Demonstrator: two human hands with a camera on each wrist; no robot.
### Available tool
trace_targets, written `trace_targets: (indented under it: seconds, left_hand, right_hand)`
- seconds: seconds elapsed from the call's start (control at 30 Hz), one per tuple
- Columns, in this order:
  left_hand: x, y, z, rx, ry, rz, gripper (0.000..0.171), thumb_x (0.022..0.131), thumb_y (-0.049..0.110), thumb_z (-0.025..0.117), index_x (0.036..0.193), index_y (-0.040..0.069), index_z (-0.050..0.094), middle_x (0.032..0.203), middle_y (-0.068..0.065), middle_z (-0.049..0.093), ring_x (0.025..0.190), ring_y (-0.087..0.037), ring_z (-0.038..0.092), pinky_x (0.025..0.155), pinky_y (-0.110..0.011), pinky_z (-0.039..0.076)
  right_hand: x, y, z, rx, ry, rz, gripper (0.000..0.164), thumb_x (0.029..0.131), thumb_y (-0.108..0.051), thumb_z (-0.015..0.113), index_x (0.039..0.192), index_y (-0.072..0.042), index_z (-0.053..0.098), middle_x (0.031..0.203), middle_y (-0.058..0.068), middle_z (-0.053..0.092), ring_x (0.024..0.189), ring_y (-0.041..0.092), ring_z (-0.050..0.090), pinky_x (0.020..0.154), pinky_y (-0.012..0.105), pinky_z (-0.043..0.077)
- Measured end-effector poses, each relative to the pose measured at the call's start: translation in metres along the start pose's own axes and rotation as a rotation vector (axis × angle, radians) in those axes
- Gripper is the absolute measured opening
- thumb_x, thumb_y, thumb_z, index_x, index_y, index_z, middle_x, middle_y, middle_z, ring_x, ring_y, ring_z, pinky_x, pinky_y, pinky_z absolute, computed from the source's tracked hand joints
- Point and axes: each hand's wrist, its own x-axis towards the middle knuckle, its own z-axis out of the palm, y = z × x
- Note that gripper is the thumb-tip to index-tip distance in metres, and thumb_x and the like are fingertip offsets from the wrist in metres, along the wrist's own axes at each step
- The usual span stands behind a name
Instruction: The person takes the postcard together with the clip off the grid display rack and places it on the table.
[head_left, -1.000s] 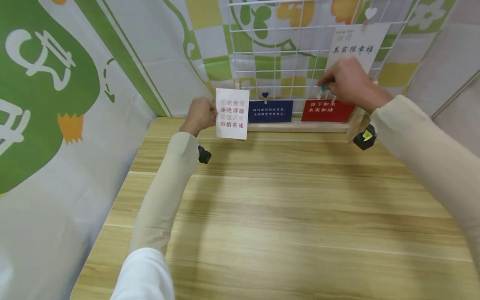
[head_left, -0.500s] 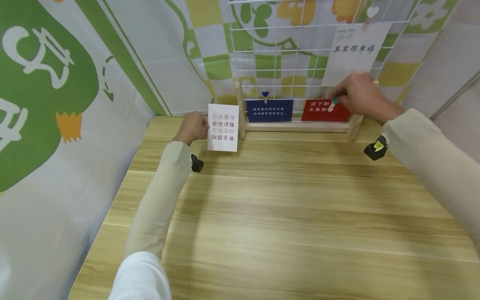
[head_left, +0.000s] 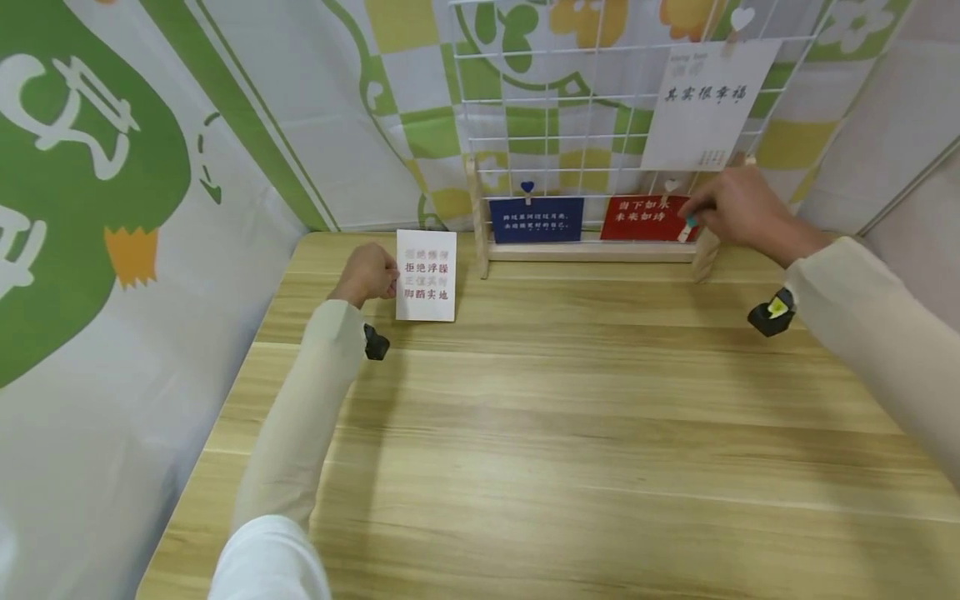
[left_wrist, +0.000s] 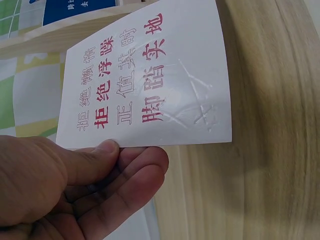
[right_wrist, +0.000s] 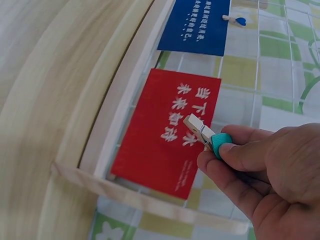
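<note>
The white card with red words [head_left: 426,276] stands up at the far left part of the surface [head_left: 525,400], just left of the wooden stand [head_left: 592,252]. The left hand [head_left: 367,273] pinches only its left edge, with the thumb on the front; the finger behind is hidden. That is a small hold, so the card could slip or swing if the pinch is loose, or bend if it is too hard. I can't tell if the bottom edge touches the surface.

Well to the right, the right hand [head_left: 742,204] pinches the small teal clip [right_wrist: 204,134] between thumb and finger. The fingers have just its end, so the clip could pop out and drop if they slip. It sits in front of the red card [right_wrist: 160,135], and I can't tell if they touch. A bump there could push the red card crooked.

The white card with black words [head_left: 708,108] hangs just above the right hand, so lifting the hand quickly could knock it. The blue card [head_left: 537,221] hangs between the two hands and could get brushed if either one cuts across. A hard tug on the wire grid [head_left: 547,101] could shake everything on it.
</note>
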Motion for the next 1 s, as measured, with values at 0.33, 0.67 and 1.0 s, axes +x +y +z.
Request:
trace_targets:
  seconds: [0.33,0.67,1.0]
  left_hand:
    - [-0.004,-0.011,-0.001,0.002,-0.029,-0.017,0.022,0.1,0.002,0.051,0.102,-0.01,0.069,0.093,-0.025,0.073,0.075,-0.027,0.073,0.06,-0.023,0.057]
    - [-0.005,-0.023,0.004,0.024,-0.053,-0.027,0.022,0.1,0.002,0.051,0.106,-0.011,0.067,0.092,-0.024,0.073,0.081,-0.031,0.073,0.063,-0.025,0.058]
    - [-0.003,-0.031,0.007,0.013,-0.078,-0.032,0.02,0.099,0.0,0.052,0.104,-0.012,0.067,0.09,-0.025,0.072,0.08,-0.033,0.073,0.063,-0.025,0.059]
  right_hand:
    - [-0.025,0.024,0.016,-0.014,-0.004,-0.008,0.015,0.085,0.008,0.064,0.092,0.003,0.076,0.094,0.023,0.073,0.084,0.039,0.065,0.073,0.05,0.052]
    - [-0.05,0.047,0.033,-0.001,-0.054,0.004,0.016,0.084,0.007,0.066,0.095,0.002,0.076,0.097,0.024,0.073,0.088,0.043,0.067,0.074,0.054,0.054]
    - [-0.07,0.068,0.049,0.019,-0.142,0.065,0.013,0.085,0.005,0.066,0.094,0.003,0.076,0.097,0.024,0.073,0.093,0.046,0.066,0.082,0.058,0.051]
